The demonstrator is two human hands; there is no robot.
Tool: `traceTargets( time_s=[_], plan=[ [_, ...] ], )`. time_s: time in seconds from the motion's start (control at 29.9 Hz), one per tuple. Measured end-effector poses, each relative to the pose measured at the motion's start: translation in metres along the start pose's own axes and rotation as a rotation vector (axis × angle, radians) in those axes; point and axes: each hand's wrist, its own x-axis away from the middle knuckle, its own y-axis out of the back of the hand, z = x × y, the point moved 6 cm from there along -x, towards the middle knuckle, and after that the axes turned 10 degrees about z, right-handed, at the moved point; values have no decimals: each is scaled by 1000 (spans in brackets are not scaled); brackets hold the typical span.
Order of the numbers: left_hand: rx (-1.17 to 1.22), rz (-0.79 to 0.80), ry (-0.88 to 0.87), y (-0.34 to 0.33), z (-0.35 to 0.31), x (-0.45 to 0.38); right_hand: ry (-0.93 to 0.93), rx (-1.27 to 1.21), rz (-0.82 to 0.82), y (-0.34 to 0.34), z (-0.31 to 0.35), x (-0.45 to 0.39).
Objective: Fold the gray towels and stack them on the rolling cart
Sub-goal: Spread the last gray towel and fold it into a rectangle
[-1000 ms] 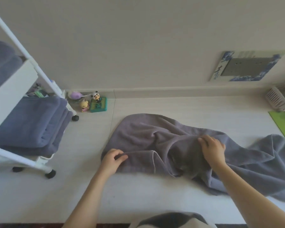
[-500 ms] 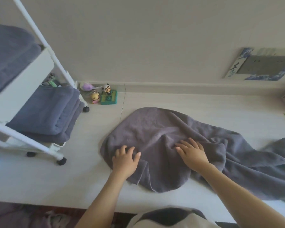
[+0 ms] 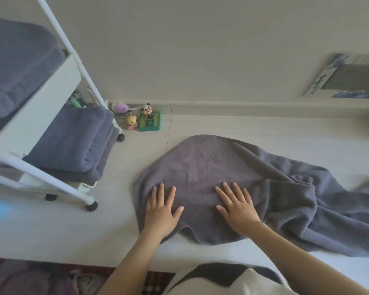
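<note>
A large gray towel [image 3: 205, 167] lies spread and partly rumpled on the pale floor, trailing off to the right. My left hand [image 3: 161, 211] rests flat on its near left part, fingers apart. My right hand [image 3: 238, 207] lies flat on the towel's middle, fingers spread too. Neither hand grips the cloth. The white rolling cart [image 3: 41, 116] stands at the left, with folded gray towels [image 3: 73, 143] stacked on its lower shelf and another gray towel [image 3: 15, 67] on the upper shelf.
Small toy figures, among them a panda on a green base [image 3: 149, 121], sit by the skirting board beside the cart. A framed picture [image 3: 349, 81] leans on the wall at the right. A patterned rug [image 3: 58, 277] lies along the near edge.
Both hands let go of the pinched towel edge and now press flat on it. The towel's left end has been smoothed out. The view has swung left, closer to the cart.
</note>
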Motion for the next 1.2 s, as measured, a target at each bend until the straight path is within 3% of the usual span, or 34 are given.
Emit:
traceTargets(
  time_s=[0.17,0.27,0.33,0.4,0.64,0.84,1.04,1.2],
  plan=[
    [-113,58,-223,-2,31,2,-174,76,-62,8,10,3],
    [20,-96,-260,17,28,0,-114,27,-267,29,25,-2],
    [57,-213,-262,28,27,-7,-45,-32,-299,33,42,-14],
    [99,-283,-232,37,23,-15,0,-71,-264,33,51,-24],
    [212,-383,-88,72,23,-67,-108,-32,-120,24,39,-61],
    [320,-218,113,94,26,-112,-133,-45,-194,23,32,-64],
    [545,-292,-174,108,-13,-104,-148,-206,-313,27,25,-61],
    [440,-207,-266,82,-42,-101,-192,-415,-429,26,18,-54]
  ],
)
